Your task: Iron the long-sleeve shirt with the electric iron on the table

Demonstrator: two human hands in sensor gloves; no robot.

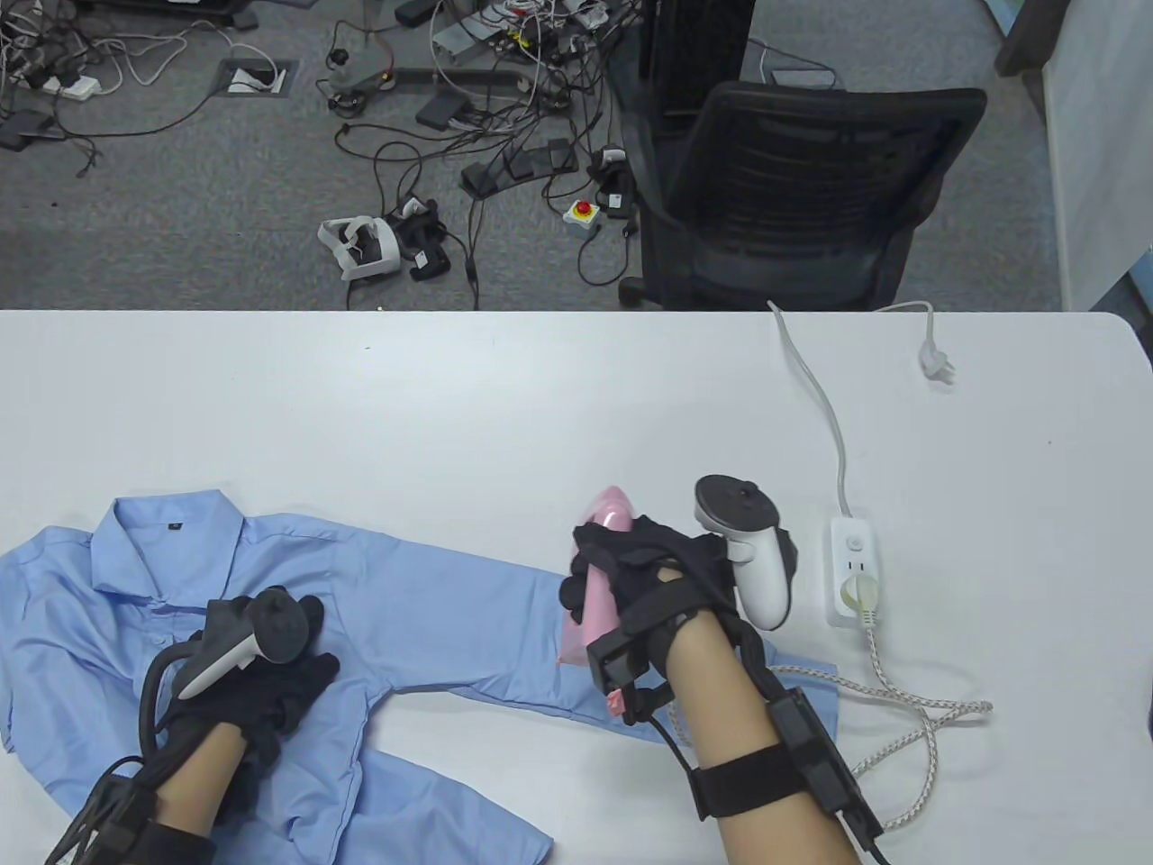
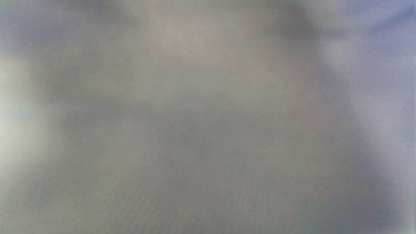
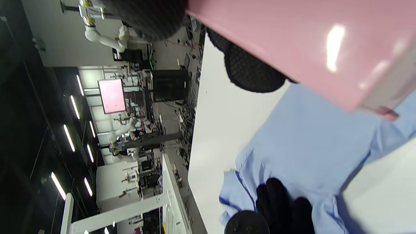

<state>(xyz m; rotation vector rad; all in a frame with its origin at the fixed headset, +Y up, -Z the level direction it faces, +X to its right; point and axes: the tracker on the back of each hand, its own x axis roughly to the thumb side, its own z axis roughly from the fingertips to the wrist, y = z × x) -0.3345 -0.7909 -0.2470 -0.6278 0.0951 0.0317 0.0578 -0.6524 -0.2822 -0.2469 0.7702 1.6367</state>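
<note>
A light blue long-sleeve shirt [image 1: 432,595] lies on the white table [image 1: 450,405], collar at the left, one sleeve stretched to the right. My right hand [image 1: 630,577] grips the handle of a pink electric iron [image 1: 602,577], which stands on the far end of that sleeve. The iron [image 3: 292,42] and the sleeve [image 3: 308,143] also show in the right wrist view. My left hand [image 1: 270,685] rests palm down on the shirt's chest, near the armpit; how its fingers lie is hidden under the tracker. The left wrist view is a grey-blue blur.
A white power strip [image 1: 854,568] lies right of the iron, with the iron's braided cord [image 1: 910,712] plugged in and looping toward the front edge. The strip's own cable [image 1: 824,396] runs to the table's far edge. An office chair [image 1: 793,198] stands beyond the table.
</note>
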